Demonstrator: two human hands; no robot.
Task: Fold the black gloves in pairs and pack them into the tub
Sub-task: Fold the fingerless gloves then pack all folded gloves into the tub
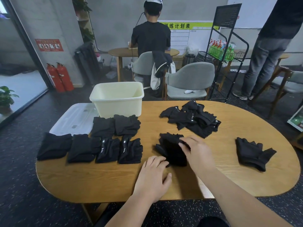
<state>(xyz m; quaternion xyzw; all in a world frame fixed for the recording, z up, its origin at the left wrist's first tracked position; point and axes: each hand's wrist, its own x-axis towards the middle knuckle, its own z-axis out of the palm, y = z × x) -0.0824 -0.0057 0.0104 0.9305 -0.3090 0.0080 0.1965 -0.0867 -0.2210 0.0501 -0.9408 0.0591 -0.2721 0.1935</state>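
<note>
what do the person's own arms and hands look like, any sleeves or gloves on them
Both are bare. The left hand and right hand wear no gloves, and no sleeve, watch, ring or band shows along either forearm down to the picture's lower edge. No markings or cables show either.

The left hand (152, 177) touches the near end of a black glove pair (172, 150) on the table (98, 177); the right hand (198, 153) holds its top; folded pairs (105, 145) lie to the left; a loose pile (191, 119) sits behind; the tub (121, 107) stands far back.
</note>
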